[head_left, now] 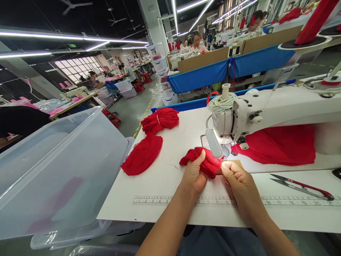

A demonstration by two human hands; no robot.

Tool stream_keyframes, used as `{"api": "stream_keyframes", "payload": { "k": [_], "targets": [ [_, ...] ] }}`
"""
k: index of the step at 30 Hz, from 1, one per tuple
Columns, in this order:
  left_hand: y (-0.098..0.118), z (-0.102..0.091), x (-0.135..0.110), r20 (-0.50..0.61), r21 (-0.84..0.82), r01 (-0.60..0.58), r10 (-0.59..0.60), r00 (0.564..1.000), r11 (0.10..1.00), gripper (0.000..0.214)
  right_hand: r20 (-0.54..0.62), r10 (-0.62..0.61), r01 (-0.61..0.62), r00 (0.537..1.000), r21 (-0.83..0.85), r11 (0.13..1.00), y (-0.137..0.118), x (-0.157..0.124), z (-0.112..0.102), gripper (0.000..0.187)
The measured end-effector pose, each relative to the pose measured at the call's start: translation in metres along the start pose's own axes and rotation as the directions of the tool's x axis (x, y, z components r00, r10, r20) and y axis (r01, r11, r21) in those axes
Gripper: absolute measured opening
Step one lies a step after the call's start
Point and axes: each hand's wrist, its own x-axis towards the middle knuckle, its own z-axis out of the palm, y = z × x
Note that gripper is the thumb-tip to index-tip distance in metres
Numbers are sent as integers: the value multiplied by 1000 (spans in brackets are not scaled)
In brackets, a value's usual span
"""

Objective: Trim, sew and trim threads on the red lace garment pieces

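Observation:
My left hand [195,173] grips a bunched piece of red fabric [201,160] on the white sewing table [160,185]. My right hand [236,175] pinches the same piece at its right end, just in front of the needle area of the white sewing machine [266,110]. A small tan card [238,163] lies under my right fingers. The fabric sits directly below the machine's lamp.
Flat red fabric piece [142,155] and a tied red bundle [160,120] lie at the table's left. More red fabric [282,144] sits behind the machine. Thread snips [303,187] lie at right. Clear plastic bins [58,170] stand left. People work at distant tables.

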Motion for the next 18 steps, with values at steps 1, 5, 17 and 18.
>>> {"api": "stream_keyframes", "payload": {
  "k": [1,5,17,18],
  "targets": [
    [-1,0,-1,19,16,-4,4,1000,1000,20,15,59,-60,998,63,996,1,2,-2,40],
    [-3,1,-4,54,63,-40,37,998,997,25,72,175,-186,982,183,965,3,4,-1,45],
    [-1,1,-9,197,248,-2,-49,979,969,36,-68,33,-30,997,35,999,1,1,-2,35],
    [-1,2,-11,220,299,10,-80,972,954,37,-94,4,-5,996,-10,1000,2,1,-4,35]
  ]
}}
